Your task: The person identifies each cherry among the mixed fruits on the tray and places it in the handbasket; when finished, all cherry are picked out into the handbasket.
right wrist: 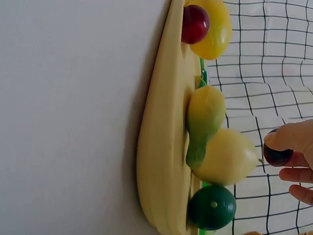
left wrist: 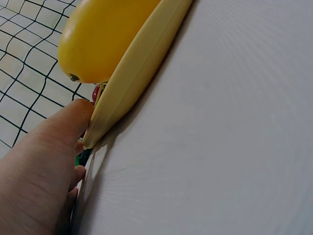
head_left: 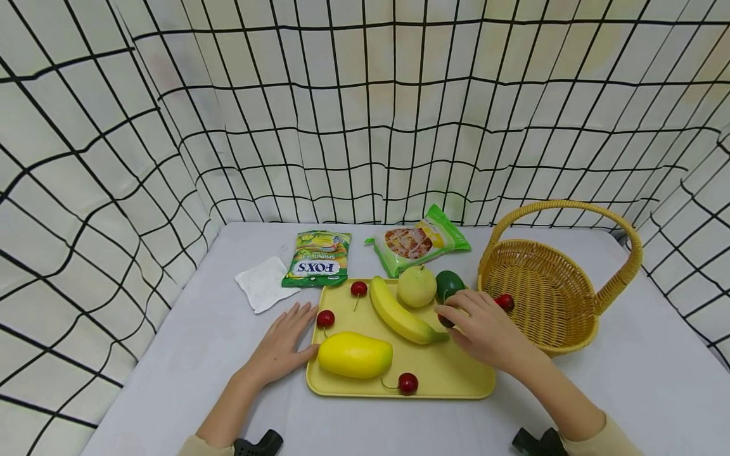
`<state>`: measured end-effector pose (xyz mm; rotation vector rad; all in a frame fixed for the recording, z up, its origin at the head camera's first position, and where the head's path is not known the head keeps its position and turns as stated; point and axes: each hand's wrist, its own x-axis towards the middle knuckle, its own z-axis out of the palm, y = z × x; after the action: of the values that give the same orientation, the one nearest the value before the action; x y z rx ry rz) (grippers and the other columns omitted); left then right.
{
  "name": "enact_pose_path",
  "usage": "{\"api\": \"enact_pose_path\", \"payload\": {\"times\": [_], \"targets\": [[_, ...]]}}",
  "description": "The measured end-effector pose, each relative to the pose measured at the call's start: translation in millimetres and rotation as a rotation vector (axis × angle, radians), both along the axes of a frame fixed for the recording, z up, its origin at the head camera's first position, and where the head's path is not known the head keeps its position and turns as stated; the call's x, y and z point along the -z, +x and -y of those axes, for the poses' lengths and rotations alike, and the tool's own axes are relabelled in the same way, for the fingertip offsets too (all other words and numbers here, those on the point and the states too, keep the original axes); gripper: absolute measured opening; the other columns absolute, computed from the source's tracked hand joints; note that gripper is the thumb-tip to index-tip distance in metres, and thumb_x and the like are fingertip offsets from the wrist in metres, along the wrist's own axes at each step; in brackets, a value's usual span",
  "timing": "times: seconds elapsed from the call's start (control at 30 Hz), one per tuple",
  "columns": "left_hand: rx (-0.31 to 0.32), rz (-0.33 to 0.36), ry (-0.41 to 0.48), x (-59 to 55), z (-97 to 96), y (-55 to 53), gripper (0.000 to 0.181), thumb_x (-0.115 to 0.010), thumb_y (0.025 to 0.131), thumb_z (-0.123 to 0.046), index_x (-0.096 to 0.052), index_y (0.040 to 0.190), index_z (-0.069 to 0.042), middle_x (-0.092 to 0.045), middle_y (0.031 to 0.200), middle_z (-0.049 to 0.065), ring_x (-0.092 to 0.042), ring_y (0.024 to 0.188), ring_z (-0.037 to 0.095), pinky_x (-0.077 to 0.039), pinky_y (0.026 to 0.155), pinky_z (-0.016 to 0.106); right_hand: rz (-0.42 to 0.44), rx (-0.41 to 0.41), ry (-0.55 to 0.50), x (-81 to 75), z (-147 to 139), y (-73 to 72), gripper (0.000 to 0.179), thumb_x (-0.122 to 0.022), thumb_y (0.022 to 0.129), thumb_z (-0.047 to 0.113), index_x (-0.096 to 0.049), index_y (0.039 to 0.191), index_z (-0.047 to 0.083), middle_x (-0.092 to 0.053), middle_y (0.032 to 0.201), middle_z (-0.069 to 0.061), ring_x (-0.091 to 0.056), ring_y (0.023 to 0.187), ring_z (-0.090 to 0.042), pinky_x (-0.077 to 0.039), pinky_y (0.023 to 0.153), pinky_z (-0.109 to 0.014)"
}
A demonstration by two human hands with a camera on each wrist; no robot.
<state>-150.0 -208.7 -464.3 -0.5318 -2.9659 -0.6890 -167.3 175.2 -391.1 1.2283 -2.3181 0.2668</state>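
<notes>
Between the thumb and fingers of my right hand [head_left: 485,326] is a dark red cherry [right wrist: 278,149], held up over the right side of the yellow tray [head_left: 439,380]. My left hand [head_left: 282,345] lies with fingers spread on the white table, its thumb at the tray's left edge. On the tray are a yellow mango [head_left: 355,355], a banana [head_left: 399,315], a round pale yellow-green fruit [head_left: 417,286] and a dark green round fruit [right wrist: 212,206]. Cherries with stems lie at the tray's front [head_left: 407,384], left [head_left: 326,318] and back [head_left: 358,289].
Right of the tray stands a wicker basket [head_left: 538,291] with a tall handle; a red cherry [head_left: 505,302] shows at its left inside. Behind the tray lie a green FOX'S candy bag [head_left: 318,258], a green snack pack [head_left: 419,244] and a white packet [head_left: 265,284]. Black netting [head_left: 365,107] surrounds the table.
</notes>
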Motion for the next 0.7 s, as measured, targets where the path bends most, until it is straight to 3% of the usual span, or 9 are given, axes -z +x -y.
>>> {"api": "enact_pose_path", "payload": {"times": [0.4, 0.7], "targets": [[0.002, -0.006, 0.004, -0.3, -0.1, -0.7, 0.071, -0.057, 0.084, -0.044, -0.034, 0.142, -0.012, -0.03, 0.146, 0.012, -0.019, 0.136, 0.032, -0.012, 0.109, 0.049, -0.008, 0.108, -0.075, -7.5, -36, -3.4, 0.043, -0.076, 0.064, 0.004, -0.063, 0.105, 0.007, -0.058, 0.096, -0.007, -0.052, 0.091, -0.025, -0.045, 0.076, -0.043], [0.001, 0.017, 0.004, -2.1, -0.3, -0.2, 0.07, -0.057, 0.084, -0.043, -0.034, 0.142, -0.013, -0.029, 0.147, 0.011, -0.017, 0.137, 0.03, -0.011, 0.11, 0.048, 0.026, 0.186, -0.066, -2.0, -58, -9.0, 0.041, -0.073, 0.067, 0.008, -0.063, 0.106, 0.005, -0.058, 0.097, -0.007, -0.053, 0.089, -0.024, -0.045, 0.073, -0.041]]}}
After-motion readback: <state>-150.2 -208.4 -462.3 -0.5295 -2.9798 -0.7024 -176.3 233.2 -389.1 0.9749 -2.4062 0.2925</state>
